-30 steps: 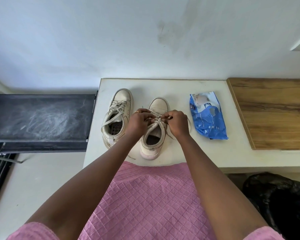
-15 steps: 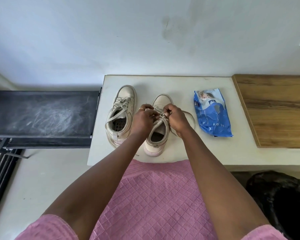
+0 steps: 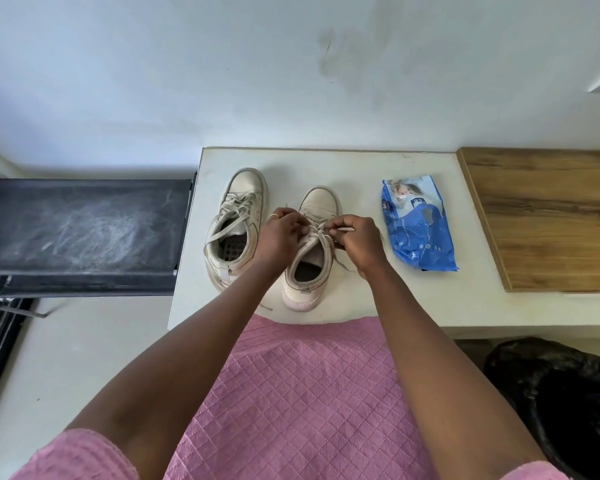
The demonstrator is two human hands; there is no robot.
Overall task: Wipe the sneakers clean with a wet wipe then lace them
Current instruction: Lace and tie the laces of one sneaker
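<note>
Two sneakers: left sneaker (image 3: 245,192) and right sneaker (image 3: 318,204), side by side on tabletop (image 3: 378,299), toes toward wall (image 3: 187,81).
Head view, right sneaker: beneath both my hands, long axis straight away from me.
Left hand (image 3: 280,234): fingers clamped on lace (image 3: 321,232) at eyelets.
Right hand (image 3: 360,240): fingers pinching lace end; both hands equally near.

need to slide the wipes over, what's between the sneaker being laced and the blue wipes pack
Head view: the right hand, pinching a lace, and a loose lace strand; beyond them, bare white table up to the wipes pack.

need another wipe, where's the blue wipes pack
Head view: the blue wipes pack lies on the white table, between the right sneaker and the wooden board.
</note>
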